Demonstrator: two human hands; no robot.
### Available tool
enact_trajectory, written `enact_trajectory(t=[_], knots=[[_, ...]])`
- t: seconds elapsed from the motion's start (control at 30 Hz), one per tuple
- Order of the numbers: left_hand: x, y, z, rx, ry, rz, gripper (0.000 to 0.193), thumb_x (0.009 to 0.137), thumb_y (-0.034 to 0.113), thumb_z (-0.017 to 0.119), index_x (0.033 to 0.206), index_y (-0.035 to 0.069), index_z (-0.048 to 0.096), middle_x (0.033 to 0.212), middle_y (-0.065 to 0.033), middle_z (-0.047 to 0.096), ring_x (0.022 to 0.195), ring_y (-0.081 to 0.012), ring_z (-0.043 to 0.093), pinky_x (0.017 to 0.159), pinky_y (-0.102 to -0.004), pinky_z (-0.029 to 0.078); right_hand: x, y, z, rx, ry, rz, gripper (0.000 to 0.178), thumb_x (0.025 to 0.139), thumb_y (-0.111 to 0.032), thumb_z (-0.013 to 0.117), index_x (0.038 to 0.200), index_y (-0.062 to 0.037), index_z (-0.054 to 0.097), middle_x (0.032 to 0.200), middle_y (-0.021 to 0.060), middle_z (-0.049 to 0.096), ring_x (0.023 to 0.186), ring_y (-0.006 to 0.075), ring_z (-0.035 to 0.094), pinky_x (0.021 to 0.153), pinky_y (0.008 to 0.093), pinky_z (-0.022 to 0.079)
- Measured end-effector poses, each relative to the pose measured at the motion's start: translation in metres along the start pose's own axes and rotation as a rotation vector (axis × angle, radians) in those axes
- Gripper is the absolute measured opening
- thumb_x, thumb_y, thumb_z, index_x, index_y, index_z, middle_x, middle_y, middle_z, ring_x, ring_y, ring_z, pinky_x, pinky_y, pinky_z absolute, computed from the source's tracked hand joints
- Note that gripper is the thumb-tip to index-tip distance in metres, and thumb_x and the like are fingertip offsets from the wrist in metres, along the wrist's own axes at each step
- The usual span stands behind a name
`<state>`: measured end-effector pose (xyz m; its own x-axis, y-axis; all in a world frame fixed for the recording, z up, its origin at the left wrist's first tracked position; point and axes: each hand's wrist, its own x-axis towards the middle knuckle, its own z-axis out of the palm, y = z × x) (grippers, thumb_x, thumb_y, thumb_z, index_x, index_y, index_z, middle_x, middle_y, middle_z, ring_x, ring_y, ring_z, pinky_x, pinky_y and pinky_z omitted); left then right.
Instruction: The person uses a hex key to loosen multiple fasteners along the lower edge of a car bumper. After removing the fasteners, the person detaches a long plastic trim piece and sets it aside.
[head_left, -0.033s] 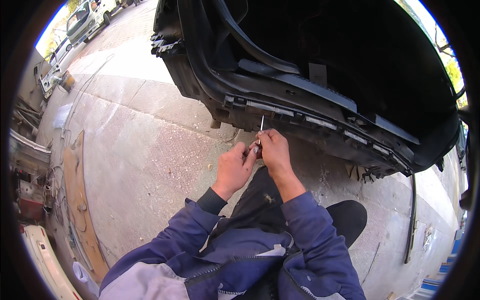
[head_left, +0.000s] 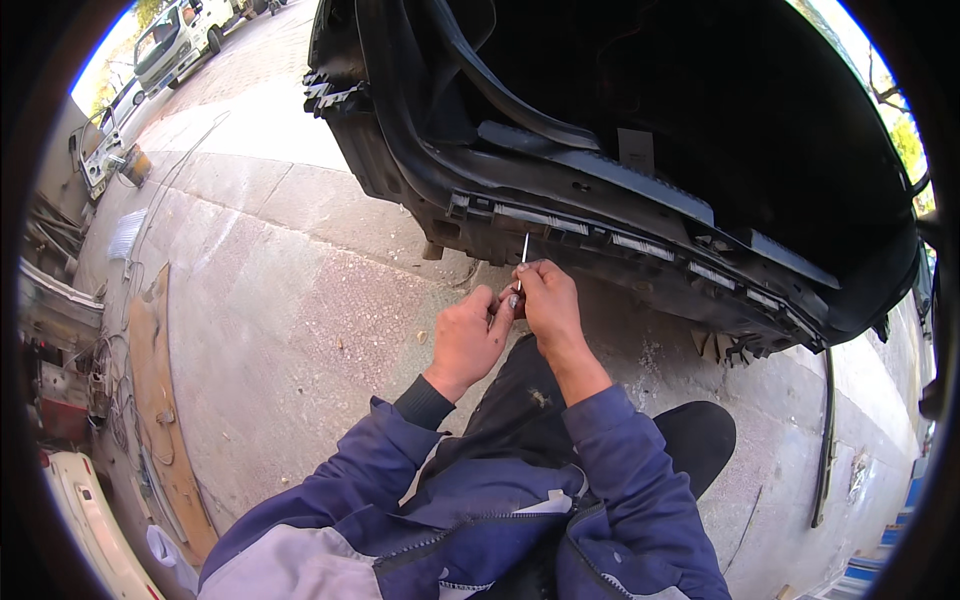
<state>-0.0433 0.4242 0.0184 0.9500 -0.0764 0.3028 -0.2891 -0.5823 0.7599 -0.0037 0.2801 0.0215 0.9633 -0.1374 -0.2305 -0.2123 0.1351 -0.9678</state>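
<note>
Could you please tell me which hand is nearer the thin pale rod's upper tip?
Right. The right hand pinches the thin pale rod below its upper tip; the left hand is lower, to the tip's left.

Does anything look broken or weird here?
Yes! The dark car body looks partly taken apart: along its near edge, pale strips and gaps show, with no smooth cover over them. At its left corner, jagged white pieces stick out. They look broken, though I can't be sure.
</note>
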Motion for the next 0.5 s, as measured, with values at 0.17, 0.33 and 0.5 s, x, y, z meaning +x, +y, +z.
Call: enact_trajectory(t=[0.17, 0.33, 0.5], knots=[[0.011, 0.010, -0.009, 0.260, 0.072, 0.247, 0.024, 0.100, 0.023, 0.076, 0.090, 0.008, 0.060, 0.078, -0.0132, 0.068, 0.069, -0.0365, 0.071, 0.058, -0.0465, 0.053, -0.007, 0.000, -0.004, 0.121, -0.021, 0.057, 0.022, 0.111, -0.021, 0.059, 0.104, -0.0010, 0.067, 0.084, 0.0077, 0.074, 0.069, 0.0138, 0.068, 0.059, 0.0289, 0.055], [0.016, 0.027, -0.012, 0.354, 0.073, 0.382, 0.021, 0.099, 0.023, 0.075, 0.091, 0.010, 0.061, 0.082, -0.0087, 0.067, 0.070, -0.0317, 0.071, 0.057, -0.0441, 0.055, -0.005, -0.003, -0.009, 0.171, -0.084, 0.039, 0.021, 0.110, -0.022, 0.062, 0.101, -0.0045, 0.069, 0.084, 0.0020, 0.070, 0.068, 0.0110, 0.065, 0.060, 0.0273, 0.053], [0.030, 0.035, -0.020, 0.516, 0.028, 0.459, 0.019, 0.100, 0.020, 0.073, 0.089, 0.010, 0.061, 0.084, -0.0088, 0.068, 0.070, -0.0307, 0.072, 0.058, -0.0430, 0.056, 0.002, -0.008, -0.015, 0.282, -0.147, 0.154, 0.022, 0.109, -0.024, 0.064, 0.097, -0.0066, 0.069, 0.085, 0.0022, 0.070, 0.068, 0.0115, 0.064, 0.059, 0.0285, 0.054]])
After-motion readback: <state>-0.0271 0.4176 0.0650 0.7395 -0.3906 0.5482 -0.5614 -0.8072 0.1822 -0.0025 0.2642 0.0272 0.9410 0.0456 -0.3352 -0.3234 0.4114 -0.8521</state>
